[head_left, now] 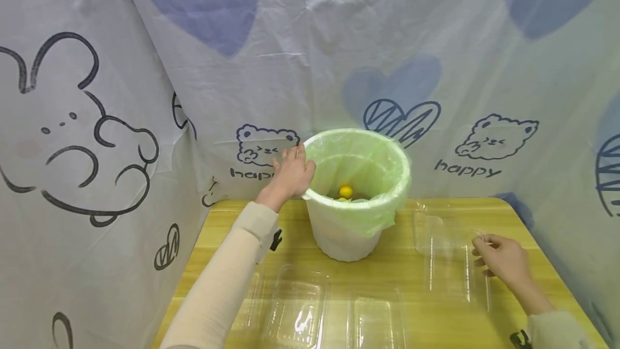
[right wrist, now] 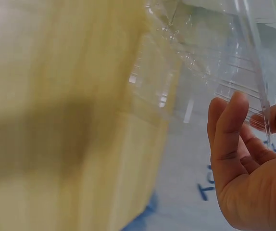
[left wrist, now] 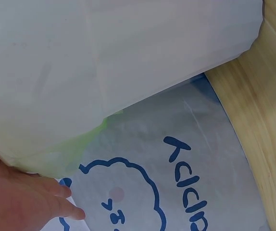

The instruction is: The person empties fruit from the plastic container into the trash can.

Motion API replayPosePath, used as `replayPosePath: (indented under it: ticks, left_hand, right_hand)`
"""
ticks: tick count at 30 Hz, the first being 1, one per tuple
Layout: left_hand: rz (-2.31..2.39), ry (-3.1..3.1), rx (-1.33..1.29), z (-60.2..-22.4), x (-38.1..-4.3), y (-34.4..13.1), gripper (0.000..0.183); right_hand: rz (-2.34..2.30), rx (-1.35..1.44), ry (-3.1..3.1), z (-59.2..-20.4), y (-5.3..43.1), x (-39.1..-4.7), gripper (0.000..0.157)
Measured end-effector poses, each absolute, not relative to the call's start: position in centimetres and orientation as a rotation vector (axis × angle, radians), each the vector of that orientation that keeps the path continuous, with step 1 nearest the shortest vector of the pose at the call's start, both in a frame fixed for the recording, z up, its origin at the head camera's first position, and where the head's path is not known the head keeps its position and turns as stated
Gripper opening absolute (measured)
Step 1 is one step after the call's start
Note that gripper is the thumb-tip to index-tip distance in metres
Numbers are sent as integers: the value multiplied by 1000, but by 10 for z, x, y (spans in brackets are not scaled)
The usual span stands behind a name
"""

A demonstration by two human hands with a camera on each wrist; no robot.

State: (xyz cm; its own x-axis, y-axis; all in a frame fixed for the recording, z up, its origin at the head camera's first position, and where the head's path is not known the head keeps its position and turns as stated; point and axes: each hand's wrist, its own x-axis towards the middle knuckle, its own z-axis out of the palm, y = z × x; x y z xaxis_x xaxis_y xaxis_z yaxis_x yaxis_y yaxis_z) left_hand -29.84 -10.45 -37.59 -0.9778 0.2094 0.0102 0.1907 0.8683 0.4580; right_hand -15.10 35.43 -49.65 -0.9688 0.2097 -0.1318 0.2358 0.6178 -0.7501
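A white bin (head_left: 343, 230) lined with a thin green plastic bag (head_left: 382, 168) stands at the back of the table. Inside it lies a small orange-yellow round thing (head_left: 346, 192), with a yellow-green one partly hidden below. My left hand (head_left: 290, 174) rests at the bin's left rim, fingers mostly straight; the left wrist view shows its fingers (left wrist: 63, 202) beside the rim. On the right, my right hand (head_left: 506, 260) pinches the edge of a clear plastic container (right wrist: 215, 57) between thumb and fingers. That container is tilted up over the table in the right wrist view.
More clear plastic containers lie along the front of the wooden table (head_left: 218, 241): one left of centre (head_left: 296, 311), one near the middle (head_left: 375, 319), and another partly behind the left sleeve. A printed cloth (head_left: 315, 85) hangs close behind and at both sides.
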Motion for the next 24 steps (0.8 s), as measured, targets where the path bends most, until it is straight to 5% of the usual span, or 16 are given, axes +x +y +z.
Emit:
replayPosePath:
  ticks: [24]
  left_hand:
    - [730,2999,321,-378,-300,-106,71]
  right_hand:
    - [-1157,375,2672,-572,347,-119,38]
